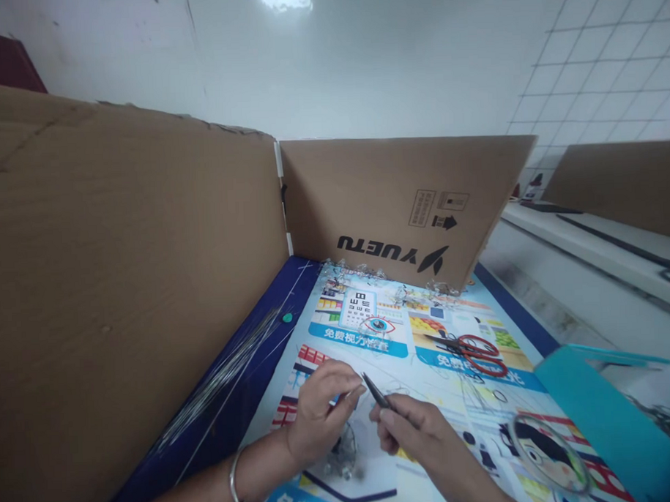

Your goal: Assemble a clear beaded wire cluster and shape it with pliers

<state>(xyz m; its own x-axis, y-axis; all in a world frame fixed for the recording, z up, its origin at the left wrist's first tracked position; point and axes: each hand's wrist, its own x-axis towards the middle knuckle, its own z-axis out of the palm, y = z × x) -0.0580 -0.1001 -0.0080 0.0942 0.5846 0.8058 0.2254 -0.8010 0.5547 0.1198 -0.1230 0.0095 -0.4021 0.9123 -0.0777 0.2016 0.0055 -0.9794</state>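
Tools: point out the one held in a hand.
The dark pointed tool, gripped in the right hand; the red-handled scissors lie on the printed sheet, with neither hand on them.

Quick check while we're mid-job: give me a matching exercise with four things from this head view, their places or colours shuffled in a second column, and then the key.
Things:
1. scissors
2. bundle of thin wires
3. pointed dark tool
4. bracelet

Places or colours:
A. held in the right hand
B. around the left wrist
C. red-handled, lying on the printed sheet
D. on the dark blue surface beside the left cardboard panel

Right pairs: 1-C, 2-D, 3-A, 4-B.
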